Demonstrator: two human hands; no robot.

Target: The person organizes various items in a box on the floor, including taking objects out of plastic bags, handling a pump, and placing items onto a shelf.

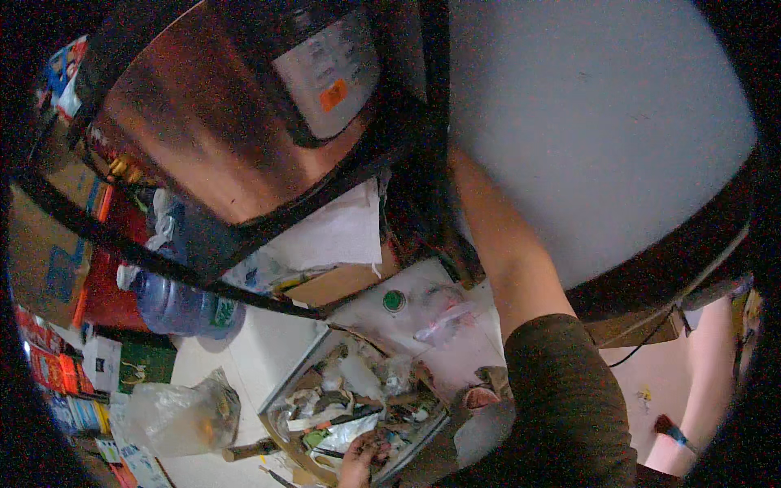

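Observation:
My left hand [364,452] reaches from the bottom edge into a shallow bin [427,449] of mixed odds and ends. Its fingers are bent at a dark clump among the scraps; whether they grip anything cannot be told. Around it lie crumpled clear plastic [351,433], pale curled strips [320,405] and a green scrap [314,438]. My right forearm [518,256], in a dark brown sleeve [567,378], stretches up beside a large pale grey panel [610,134]. The right hand is hidden at the panel's black edge [438,122].
A glossy brown panel [244,177] with a dark frame overhangs the upper left, bearing a label [332,79]. Below are a large blue water bottle [177,302], a cloudy plastic bag [183,418] and a cardboard box [348,283]. At right, a black cable [644,351] hangs near a brush [670,429].

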